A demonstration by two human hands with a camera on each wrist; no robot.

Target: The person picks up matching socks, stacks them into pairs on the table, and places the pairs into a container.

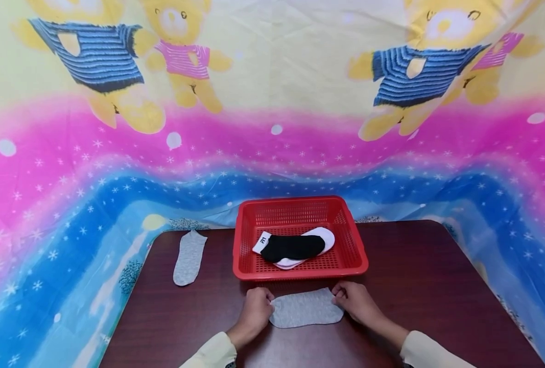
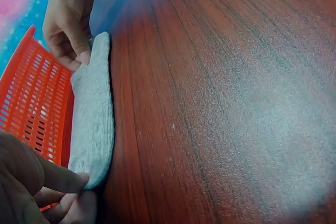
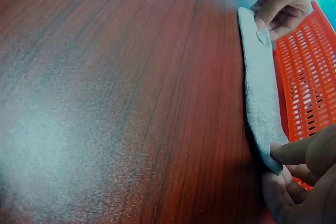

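A grey sock (image 1: 306, 308) is stretched lengthwise just in front of the red basket, held between both hands. My left hand (image 1: 256, 313) pinches its left end between thumb and fingers. At the other end my right hand (image 1: 356, 301) pinches the sock near its upper right corner. Both wrist views show the grey sock (image 2: 94, 108) low over the table, with thumb tips pressed on its ends. Another grey sock (image 1: 190, 258) lies flat at the table's left side, apart from either hand.
Behind the held sock stands a red plastic basket (image 1: 300, 276) with perforated walls. Inside lie a black sock (image 1: 295, 247) with a white cuff and a white sock (image 1: 326, 236) partly under it. A dark brown wooden table (image 1: 415, 286) carries everything; a patterned cloth (image 1: 272, 138) hangs behind.
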